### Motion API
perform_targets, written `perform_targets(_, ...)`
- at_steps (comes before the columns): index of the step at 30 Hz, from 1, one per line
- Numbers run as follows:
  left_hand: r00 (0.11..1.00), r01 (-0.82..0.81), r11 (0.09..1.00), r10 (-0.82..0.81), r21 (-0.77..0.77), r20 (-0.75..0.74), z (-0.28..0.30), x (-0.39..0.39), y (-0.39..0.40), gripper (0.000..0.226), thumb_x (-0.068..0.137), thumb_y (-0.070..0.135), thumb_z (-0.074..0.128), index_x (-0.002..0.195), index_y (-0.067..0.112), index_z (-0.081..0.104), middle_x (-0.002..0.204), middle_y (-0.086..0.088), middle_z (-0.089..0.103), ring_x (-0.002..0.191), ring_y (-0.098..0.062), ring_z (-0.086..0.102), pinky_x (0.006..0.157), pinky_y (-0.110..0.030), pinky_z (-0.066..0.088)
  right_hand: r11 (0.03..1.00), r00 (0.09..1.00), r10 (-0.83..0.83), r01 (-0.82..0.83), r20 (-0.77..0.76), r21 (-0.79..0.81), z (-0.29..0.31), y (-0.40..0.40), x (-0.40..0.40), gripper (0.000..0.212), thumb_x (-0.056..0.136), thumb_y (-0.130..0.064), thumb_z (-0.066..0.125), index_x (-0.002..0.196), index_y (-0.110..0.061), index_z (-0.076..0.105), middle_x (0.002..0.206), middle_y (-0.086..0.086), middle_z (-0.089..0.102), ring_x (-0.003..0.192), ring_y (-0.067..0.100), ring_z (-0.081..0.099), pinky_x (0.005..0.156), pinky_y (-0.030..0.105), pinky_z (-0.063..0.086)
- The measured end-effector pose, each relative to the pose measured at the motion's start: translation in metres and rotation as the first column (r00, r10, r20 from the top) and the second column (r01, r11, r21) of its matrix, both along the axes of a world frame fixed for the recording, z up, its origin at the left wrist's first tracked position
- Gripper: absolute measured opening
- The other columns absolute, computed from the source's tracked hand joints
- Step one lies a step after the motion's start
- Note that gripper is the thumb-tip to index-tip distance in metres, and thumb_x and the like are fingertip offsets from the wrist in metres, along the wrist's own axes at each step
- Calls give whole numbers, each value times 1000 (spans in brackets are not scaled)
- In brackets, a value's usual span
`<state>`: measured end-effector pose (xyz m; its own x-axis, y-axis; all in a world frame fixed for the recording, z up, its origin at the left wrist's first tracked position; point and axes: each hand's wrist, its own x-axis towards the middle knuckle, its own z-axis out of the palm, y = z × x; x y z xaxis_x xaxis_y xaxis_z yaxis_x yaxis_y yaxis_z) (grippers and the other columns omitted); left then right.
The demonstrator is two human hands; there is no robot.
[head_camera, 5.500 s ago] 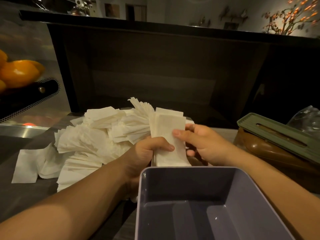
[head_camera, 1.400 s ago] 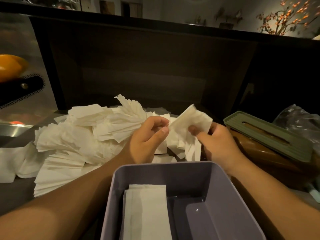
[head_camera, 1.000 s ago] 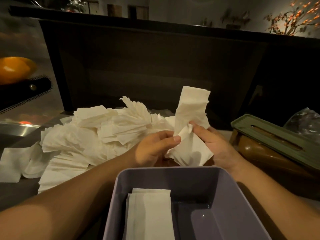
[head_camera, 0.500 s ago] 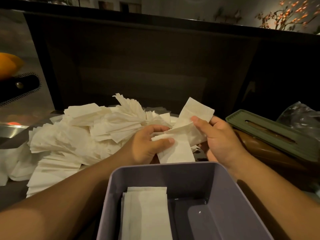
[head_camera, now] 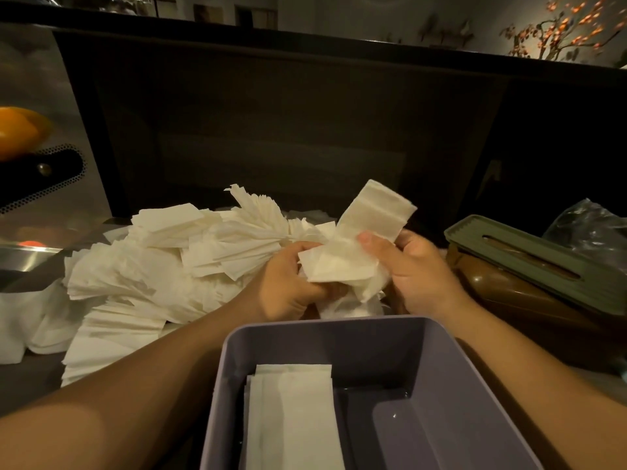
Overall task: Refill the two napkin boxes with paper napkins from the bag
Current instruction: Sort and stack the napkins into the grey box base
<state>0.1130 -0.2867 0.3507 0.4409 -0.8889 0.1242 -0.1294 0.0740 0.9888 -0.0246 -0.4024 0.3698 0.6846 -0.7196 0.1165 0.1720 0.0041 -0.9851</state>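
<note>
Holding a loose bunch of napkins (head_camera: 353, 245) between both hands above the far rim of the purple box (head_camera: 451, 385): left hand (head_camera: 288, 283) closed under the bunch, right hand (head_camera: 417, 269) pinching its upper fold with the thumb. One flat stack (head_camera: 295, 415) laid in the box, left side; right side bare. Large heap (head_camera: 163, 262) on the tabletop, left. Green-lidded box (head_camera: 539, 259) right, lid on, beside the bag (head_camera: 590, 228). Risk, judged: uneven, crumpled bunch going in skewed, sheets slipping out, wasted space from sloppy alignment.
</note>
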Motion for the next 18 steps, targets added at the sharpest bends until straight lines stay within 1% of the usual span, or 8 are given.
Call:
perform_targets(2, 999, 20, 1000, -20, -7, -41, 1, 0, 1, 47, 76, -1, 77, 106, 29, 57, 104, 7, 68, 104, -14, 65, 86, -26, 56, 999, 996, 38, -36, -77, 31, -1, -3, -1, 22, 90, -31, 71, 112, -28, 67, 105, -8, 78, 93, 9, 75, 72, 26, 61)
perform_targets(5, 997, -10, 1000, 10, 2, -82, 1, 1, -1, 56, 72, -6, 78, 107, 30, 55, 116, -4, 64, 109, -24, 63, 90, -41, 57, 989, 982, 137, -127, -131, 81, 0, -4, -6, 29, 90, -31, 70, 118, -29, 64, 93, -11, 78, 86, 7, 76, 62, 22, 59)
perform_targets(8, 991, -50, 999, 48, -11, -128, 3, -1, -1, 62, 73, -4, 76, 118, 31, 51, 122, -4, 60, 112, -25, 62, 91, -40, 57, 993, 987, 110, -105, -118, 43, 2, -3, -10, 28, 92, -28, 68, 120, -31, 63, 89, -15, 77, 82, 2, 75, 57, 20, 57)
perform_targets(10, 960, 2, 999, -16, -51, -278, 7, -3, 2, 61, 73, 6, 73, 127, 22, 51, 114, -5, 68, 102, -23, 68, 83, -36, 59, 997, 995, 70, -69, -73, 22, 3, -3, -11, 30, 93, -30, 66, 122, -29, 63, 95, -13, 78, 87, 4, 75, 60, 21, 58)
perform_targets(13, 824, 165, 986, -149, -19, -547, 15, -6, 7, 61, 70, 39, 62, 124, 11, 58, 104, -10, 73, 92, -28, 72, 75, -38, 58, 998, 998, 56, -57, 16, 38, 4, -3, -12, 42, 81, -38, 67, 121, -27, 64, 100, -8, 78, 92, 10, 75, 63, 25, 60)
perform_targets(15, 782, 245, 969, -186, 20, -595, 18, -11, 9, 75, 68, 55, 52, 128, 11, 55, 109, -10, 73, 93, -28, 71, 75, -38, 57, 998, 998, 58, -59, 35, 22, 2, -2, -11, 46, 74, -40, 68, 118, -27, 64, 99, -9, 78, 91, 10, 75, 63, 26, 61)
perform_targets(16, 777, 267, 964, -220, -8, -590, 20, -14, 9, 74, 69, 57, 49, 128, 12, 56, 108, -9, 74, 92, -25, 73, 72, -36, 59, 999, 998, 49, -49, 26, -4, 1, -2, -10, 46, 72, -39, 68, 116, -27, 65, 97, -10, 78, 91, 9, 75, 63, 26, 61)
perform_targets(18, 783, 276, 959, -264, -65, -564, 22, -20, 9, 58, 72, 50, 49, 116, 16, 60, 99, -6, 76, 84, -21, 74, 67, -31, 61, 998, 999, 40, -40, 20, -39, 0, -2, -6, 45, 68, -35, 72, 112, -27, 65, 95, -12, 77, 92, 9, 75, 67, 28, 63)
